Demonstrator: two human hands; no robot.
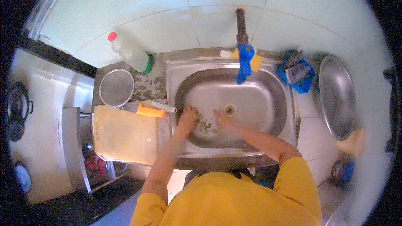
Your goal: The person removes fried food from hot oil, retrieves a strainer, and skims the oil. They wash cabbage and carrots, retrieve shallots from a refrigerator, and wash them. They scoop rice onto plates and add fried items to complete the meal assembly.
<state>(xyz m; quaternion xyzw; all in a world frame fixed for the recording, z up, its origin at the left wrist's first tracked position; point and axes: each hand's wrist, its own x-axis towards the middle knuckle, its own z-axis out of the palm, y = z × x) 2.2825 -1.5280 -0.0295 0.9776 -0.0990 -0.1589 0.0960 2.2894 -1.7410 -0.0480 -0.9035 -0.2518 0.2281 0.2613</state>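
Observation:
Both my hands reach down into a stainless steel sink basin (257, 100). My left hand (188, 121) is at the left side of the basin floor, fingers pointing away from me. To its right, my right hand (224, 121) is low in the basin, just left of the drain (230, 110), and looks blurred. Between the two hands lie small green and pale scraps (207, 127), apparently vegetable peelings, next to the left fingers. Whether either hand grips any of them is too unclear to see. A dark pipe tap with a blue handle (246, 55) hangs over the back of the basin.
Left of the sink are a mesh strainer (116, 88), its handle reaching the sink rim, an orange sponge (150, 110), a cutting board (125, 135) and a plastic bottle (132, 53). A blue container with scrubbers (296, 72) and a leaning metal bowl (337, 97) stand right.

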